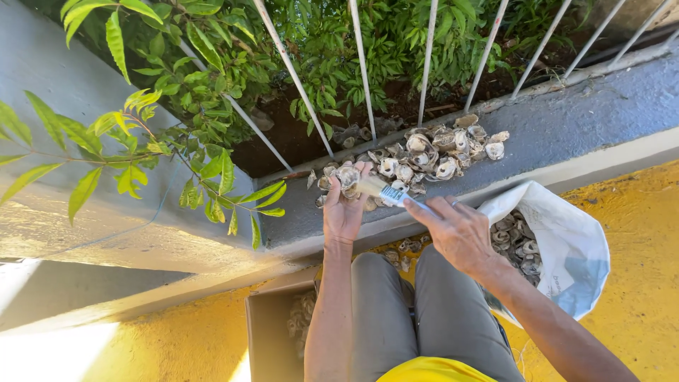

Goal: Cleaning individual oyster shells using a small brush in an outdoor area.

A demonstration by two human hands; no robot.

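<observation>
A grey concrete ledge (566, 127) carries a heap of shells (424, 159).

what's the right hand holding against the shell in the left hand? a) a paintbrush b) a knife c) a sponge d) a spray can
a: the right hand grips a paintbrush whose bristles meet the shell held up in the left hand.

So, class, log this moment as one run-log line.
left hand: holds shell | right hand: brush on shell | shell pile on ledge | white bag beside
</observation>
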